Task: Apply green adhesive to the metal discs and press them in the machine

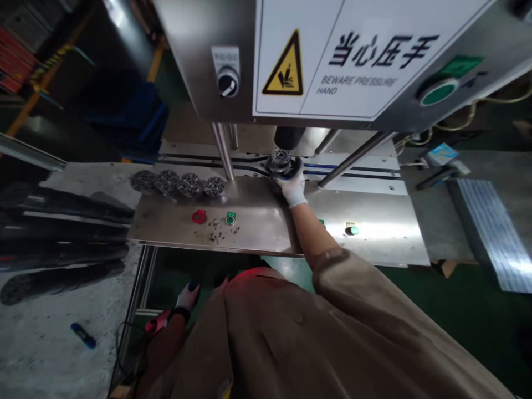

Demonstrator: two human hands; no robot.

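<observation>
In the head view, the round slotted part (280, 158) sits beneath the dark press head (290, 136), seemingly to line up with it. The right hand (293, 185) has its grip curled around the part's near right side, probably steadying it. Four similar parts (190, 185) line the desk (261, 216) leftward, apparently for easy reach. The right forearm (311, 230) stretches forward; the left hand (188, 297) hangs low, its grip impossible to tell.

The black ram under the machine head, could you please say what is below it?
A round metal part sits below the black ram, the right hand around it; whatever lies beneath is covered.
</observation>
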